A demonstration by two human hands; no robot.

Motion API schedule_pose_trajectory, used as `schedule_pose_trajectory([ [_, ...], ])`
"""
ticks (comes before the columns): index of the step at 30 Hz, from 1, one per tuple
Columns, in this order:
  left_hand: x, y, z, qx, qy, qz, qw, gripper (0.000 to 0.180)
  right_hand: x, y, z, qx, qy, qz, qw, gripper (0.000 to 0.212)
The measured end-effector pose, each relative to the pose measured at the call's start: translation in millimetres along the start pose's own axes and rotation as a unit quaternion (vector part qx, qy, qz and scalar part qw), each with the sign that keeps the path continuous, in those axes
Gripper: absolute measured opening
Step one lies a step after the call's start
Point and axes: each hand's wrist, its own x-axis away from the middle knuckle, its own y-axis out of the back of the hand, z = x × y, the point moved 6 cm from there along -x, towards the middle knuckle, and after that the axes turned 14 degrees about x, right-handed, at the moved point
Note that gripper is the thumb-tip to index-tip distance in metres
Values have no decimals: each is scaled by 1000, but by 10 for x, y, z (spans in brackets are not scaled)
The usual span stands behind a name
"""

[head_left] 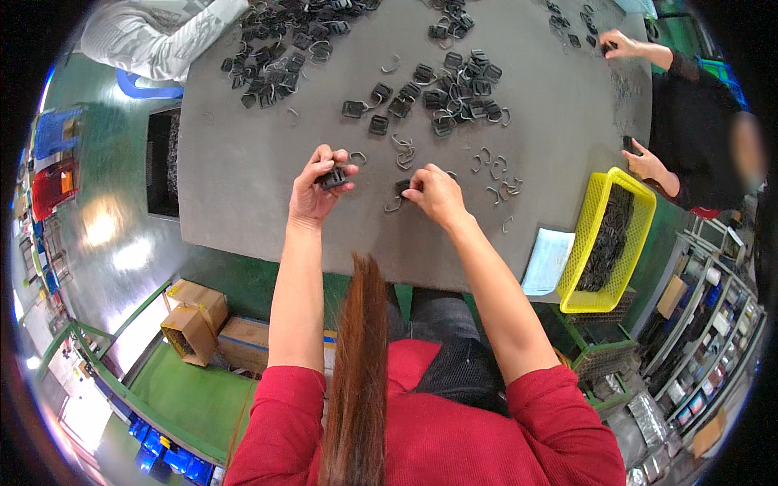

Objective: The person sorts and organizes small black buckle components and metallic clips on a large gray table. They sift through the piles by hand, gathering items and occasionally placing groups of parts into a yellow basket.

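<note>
My left hand (311, 194) is closed round a black plastic buckle (331, 179), held up over the grey table (243, 194). To its right, my right hand (438, 197) pinches another black buckle (401, 187) low over the tabletop. A bent metal hook (393, 206) shows just below those fingertips; whether it is joined to that buckle I cannot tell. Loose metal hooks (403, 151) lie in a small cluster beyond my hands, and more hooks (498, 168) are scattered to the right. Farther off is a pile of black buckles (462, 93), several with metal hooks.
At the table's right edge a yellow basket (569, 279) holds many dark pieces, beside a light blue sheet (548, 261). A bigger buckle heap (279, 61) lies far left near a grey-sleeved person (162, 40). Another person's hands (640, 160) handle pieces at right. Cardboard boxes (198, 316) stand lower left.
</note>
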Motion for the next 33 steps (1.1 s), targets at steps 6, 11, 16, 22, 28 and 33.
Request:
schedule_pose_trajectory([
  [6, -392, 205, -123, -293, -53, -171, 939, 26, 106, 1, 118, 44, -16, -51, 998, 41],
  [11, -749, -156, 98, -725, -265, -192, 606, 35, -24, -202, 274, -126, 16, 35, 991, 27],
  [16, -875, 14, 98, -499, 55, -53, 864, 23, -75, 312, 85, -675, -7, 234, 699, 17],
  [22, -948, -93, -318, -239, 38, -82, 967, 23, -1165, 924, -231, -431, -102, 65, 894, 22],
  [28, -1419, -295, -157, -807, -113, -216, 537, 44, -1743, 1007, 44, 136, -218, -51, 965, 43],
  [33, -1369, -270, -89, -761, -6, -143, 633, 34, -1655, 696, -132, -277, -137, 80, 948, 32],
])
